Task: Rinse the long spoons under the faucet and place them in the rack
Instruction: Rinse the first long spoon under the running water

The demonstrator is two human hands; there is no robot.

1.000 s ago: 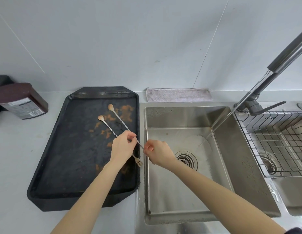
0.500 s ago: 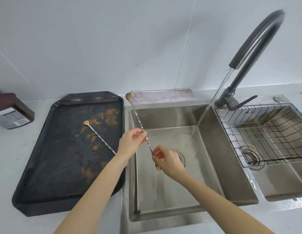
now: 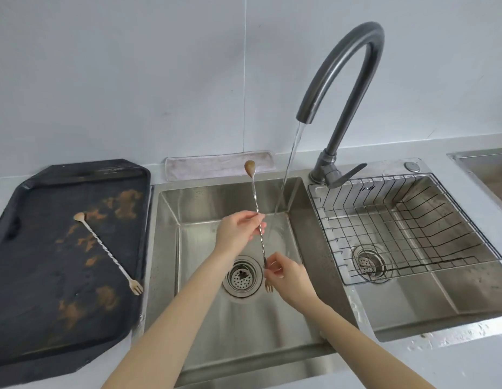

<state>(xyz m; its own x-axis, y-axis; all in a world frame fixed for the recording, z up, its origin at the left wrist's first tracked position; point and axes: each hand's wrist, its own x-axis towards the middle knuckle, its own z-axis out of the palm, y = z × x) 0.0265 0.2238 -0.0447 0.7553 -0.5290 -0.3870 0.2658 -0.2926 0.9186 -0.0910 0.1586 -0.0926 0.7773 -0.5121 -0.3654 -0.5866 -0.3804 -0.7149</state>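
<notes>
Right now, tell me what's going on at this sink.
A person is washing long spoons. The left hand pinches the middle of one long twisted spoon, and the right hand holds it near its forked end, above the left basin. Water runs from the faucet just beside it. A second spoon lies on the stained black tray. The wire rack in the right basin holds nothing yet.
</notes>
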